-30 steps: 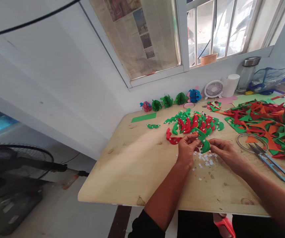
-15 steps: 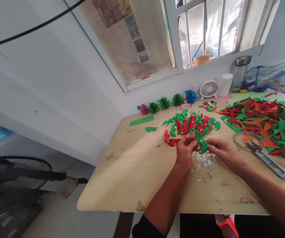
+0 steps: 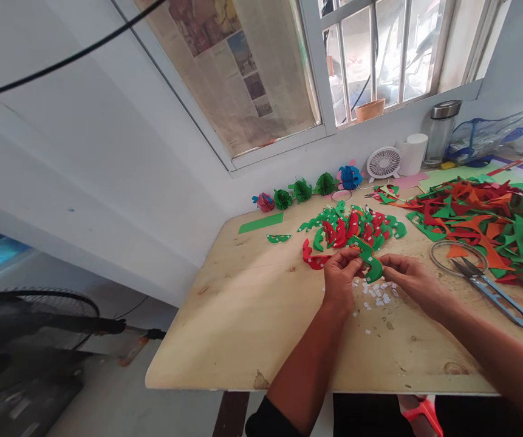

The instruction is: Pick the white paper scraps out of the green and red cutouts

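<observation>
A curved green paper cutout [image 3: 372, 271] with small white squares stuck on it is pinched between the thumb and fingers of my left hand [image 3: 341, 276]. From the other side, my right hand [image 3: 404, 276] has its thumb and forefinger pressed together at the cutout's right edge; its exact grip is too small to make out. Small white paper bits [image 3: 382, 294] lie scattered on the table beneath my hands. Just beyond them is a heap of red and green paper cutouts [image 3: 341, 227], many bearing white squares. A red cutout [image 3: 314, 260] lies beside my left hand.
Thread snips [image 3: 498, 294] and a ring-shaped roll [image 3: 434, 258] lie right of my right hand, beside a large pile of paper scraps [image 3: 484, 224]. Folded paper figures [image 3: 302, 190], a small white fan [image 3: 383, 164] and a glass bottle [image 3: 441, 136] stand along the wall.
The view has shifted very slightly. Both hands stay in nearly the same place around the green paper cutout.
</observation>
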Action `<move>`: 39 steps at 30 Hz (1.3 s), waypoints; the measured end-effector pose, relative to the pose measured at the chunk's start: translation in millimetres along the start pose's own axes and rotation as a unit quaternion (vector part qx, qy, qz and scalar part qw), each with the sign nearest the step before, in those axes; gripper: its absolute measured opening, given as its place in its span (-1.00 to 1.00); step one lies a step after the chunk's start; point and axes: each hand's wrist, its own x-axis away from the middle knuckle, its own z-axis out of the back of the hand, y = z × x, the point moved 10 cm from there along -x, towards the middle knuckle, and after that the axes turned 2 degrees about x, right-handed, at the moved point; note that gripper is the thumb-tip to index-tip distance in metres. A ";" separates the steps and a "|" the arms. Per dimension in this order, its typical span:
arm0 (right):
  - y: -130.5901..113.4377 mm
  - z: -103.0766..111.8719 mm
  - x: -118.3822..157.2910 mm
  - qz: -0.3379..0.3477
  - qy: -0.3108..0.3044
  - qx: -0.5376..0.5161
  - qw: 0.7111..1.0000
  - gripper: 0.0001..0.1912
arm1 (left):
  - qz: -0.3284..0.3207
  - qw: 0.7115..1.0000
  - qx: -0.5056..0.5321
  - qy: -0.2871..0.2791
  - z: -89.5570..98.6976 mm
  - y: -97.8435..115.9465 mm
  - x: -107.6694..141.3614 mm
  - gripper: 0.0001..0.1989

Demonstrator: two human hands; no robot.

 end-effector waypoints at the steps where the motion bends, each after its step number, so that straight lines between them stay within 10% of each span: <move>1: -0.1 -0.4 0.0 -0.002 -0.002 -0.002 1.000 -0.66 | 0.000 1.000 -0.001 -0.001 0.0 0.1 0.0 -0.83; 39: -9.2 1.3 2.1 0.011 0.008 0.002 1.000 -0.66 | -0.027 0.999 -0.029 -0.008 0.0 5.5 -0.9 -0.84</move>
